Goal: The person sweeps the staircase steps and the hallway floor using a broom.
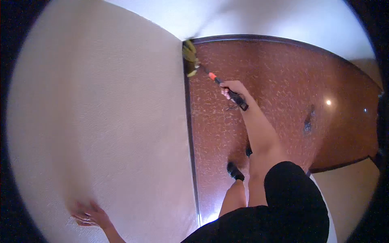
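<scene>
My right hand (233, 89) is wrapped around the black handle of a hand brush (212, 75). An orange band marks its shaft, and its yellow-green head (189, 58) is somewhat blurred. That head is at the corner where the two walls and the floor meet, against the dark baseboard (187, 105). A dark cord or strap hangs by the handle's end. At lower left, my left hand (89, 214) is against or very near the pale wall (121, 121), fingers apart, a ring on one of them. Its fingertips are smeared by motion.
The reddish-brown patterned floor (275, 77) stretches to the right. A grey clump of dust or debris (308, 123) lies on it. Below are my legs and a black shoe (235, 171). A white wall (275, 18) closes the far side, and another wall stands at lower right.
</scene>
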Demonstrator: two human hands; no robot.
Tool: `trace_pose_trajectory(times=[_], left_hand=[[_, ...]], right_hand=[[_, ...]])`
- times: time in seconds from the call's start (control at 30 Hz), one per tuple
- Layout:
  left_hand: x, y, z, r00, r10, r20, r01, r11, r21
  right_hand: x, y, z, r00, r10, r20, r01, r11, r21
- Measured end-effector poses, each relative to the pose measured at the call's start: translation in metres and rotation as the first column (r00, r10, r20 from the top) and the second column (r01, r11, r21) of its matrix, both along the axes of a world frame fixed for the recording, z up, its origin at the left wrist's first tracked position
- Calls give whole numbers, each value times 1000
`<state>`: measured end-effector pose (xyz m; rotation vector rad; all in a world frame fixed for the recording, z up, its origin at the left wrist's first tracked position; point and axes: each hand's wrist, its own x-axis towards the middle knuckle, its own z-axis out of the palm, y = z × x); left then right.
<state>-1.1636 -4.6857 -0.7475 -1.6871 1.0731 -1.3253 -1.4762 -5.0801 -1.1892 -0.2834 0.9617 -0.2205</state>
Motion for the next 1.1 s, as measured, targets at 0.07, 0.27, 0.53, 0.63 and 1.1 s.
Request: trace_pose_trajectory(times=[0.07,0.27,0.53,0.63,1.1], left_hand=[[4,4,1,1000,-14,-25,15,1000,19],[-15,-23,6,1000,17,-19,-17,1000,16],[-18,-13,13,996,-34,-86,24,993,-112],[-18,-17,15,997,64,-31,-64,998,15],[4,-16,6,997,63,54,-66,997,50]], right_hand=[[-27,12,-17,986,29,-165,-57,984,-168],[-109,107,107,954,67,-293,-142,960,-243],[-145,134,67,638,689,-345,-770,590,-245],[-48,41,63,536,396,-746,-831,403,-384],[15,-24,4,997,72,9,-70,988,-140]])
